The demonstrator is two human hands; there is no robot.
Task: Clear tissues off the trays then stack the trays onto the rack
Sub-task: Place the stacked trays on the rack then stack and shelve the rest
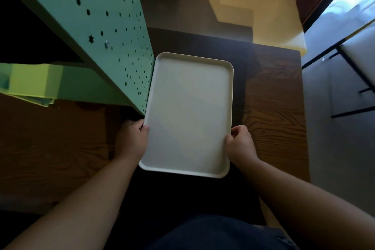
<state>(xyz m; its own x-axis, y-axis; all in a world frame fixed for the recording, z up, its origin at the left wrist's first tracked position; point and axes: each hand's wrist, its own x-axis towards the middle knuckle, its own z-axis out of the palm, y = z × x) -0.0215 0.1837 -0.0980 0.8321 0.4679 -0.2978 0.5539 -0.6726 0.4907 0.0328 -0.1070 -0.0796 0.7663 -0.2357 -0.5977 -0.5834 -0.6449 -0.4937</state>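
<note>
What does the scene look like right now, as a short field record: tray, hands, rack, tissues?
tray: white tray, held over the wooden table, no tissue on it
left hand: left hand grips the tray's left edge
right hand: right hand grips the right edge
rack: green perforated rack at the tray's left
tissues: none in view

Count: one white tray (188,111), one green perforated rack (105,32), two hands on the tray — left hand (133,138), right hand (240,142).
</note>
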